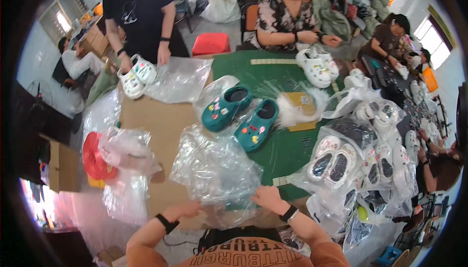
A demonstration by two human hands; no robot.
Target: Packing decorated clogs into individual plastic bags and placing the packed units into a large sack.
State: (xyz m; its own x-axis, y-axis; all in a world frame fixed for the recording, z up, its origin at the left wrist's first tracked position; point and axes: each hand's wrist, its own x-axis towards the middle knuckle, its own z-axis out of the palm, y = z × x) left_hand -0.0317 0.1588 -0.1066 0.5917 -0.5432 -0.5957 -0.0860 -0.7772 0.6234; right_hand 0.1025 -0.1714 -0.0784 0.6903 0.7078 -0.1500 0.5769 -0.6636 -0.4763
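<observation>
A crumpled clear plastic bag [217, 164] lies in front of me at the near side of the table. My right hand [268, 198] is closed on its near right edge, fingers pinched together. At the near left edge of the same bag is my left hand [186, 210], its fingers drawn together on the thin film. Just beyond the bag sits a pair of teal clogs with colourful charms: the left clog [219, 116] and the right clog [252, 133]. Both rest apart from my hands, toes toward me.
Bagged white clogs [334, 162] are heaped at the right. A red clog [95, 157] lies by plastic at the left. White fibres surround a yellow card [300, 103] on the green mat [287, 162]. Across the table, a person in black handles white clogs [132, 84]; another sits near white clogs [317, 67].
</observation>
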